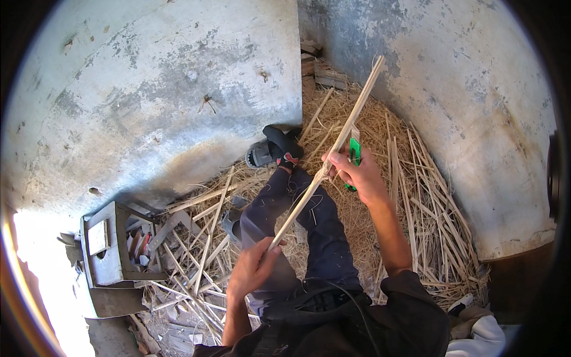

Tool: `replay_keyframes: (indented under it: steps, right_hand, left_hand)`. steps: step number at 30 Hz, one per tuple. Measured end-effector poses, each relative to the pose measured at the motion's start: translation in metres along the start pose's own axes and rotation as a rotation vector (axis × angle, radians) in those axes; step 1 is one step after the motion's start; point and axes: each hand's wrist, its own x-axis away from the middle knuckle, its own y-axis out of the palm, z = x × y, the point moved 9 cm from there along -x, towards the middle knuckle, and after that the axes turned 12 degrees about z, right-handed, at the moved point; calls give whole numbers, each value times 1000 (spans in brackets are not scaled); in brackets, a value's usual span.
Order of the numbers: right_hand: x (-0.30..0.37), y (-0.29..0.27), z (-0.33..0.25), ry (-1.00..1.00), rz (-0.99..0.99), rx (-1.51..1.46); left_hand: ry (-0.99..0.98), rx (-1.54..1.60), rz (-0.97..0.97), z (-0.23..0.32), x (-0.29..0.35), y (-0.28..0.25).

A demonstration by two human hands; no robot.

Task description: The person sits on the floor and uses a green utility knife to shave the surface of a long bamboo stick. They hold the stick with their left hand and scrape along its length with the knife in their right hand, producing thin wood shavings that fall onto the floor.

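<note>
A long, pale split-bamboo strip (361, 104) runs slantwise above my lap, its far end pointing up and to the right. My left hand (253, 266) is closed around the near, lower end. In my right hand (366, 175) is a green utility knife (355, 153), its blade pointing away from me. The thumb and fingers of that hand also pinch the strip near its middle, where a rough, frayed knot shows. Thin fibres hang off the strip there. Part of the knife handle is hidden by my right fingers.
Shavings (351, 214) and loose strips (440, 226) cover the floor around my legs. At the lower left stands an open wooden box (110, 271) with odds and ends inside. Weathered pale walls (178, 77) rise ahead and to the right (476, 107). A black sandal (282, 143) lies by my foot.
</note>
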Motion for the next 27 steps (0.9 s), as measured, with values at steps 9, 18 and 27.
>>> replay_keyframes:
  steps: [9,18,27]
  right_hand:
    - [11,16,1,19,-2,-114]
    - [18,20,-1,14,-13,-94]
    - [20,14,3,20,-31,-242]
  left_hand:
    - [186,126,124,26,-30,0]
    - [247,118,273,88,-58,2]
    - [248,517,2,86,-85,33]
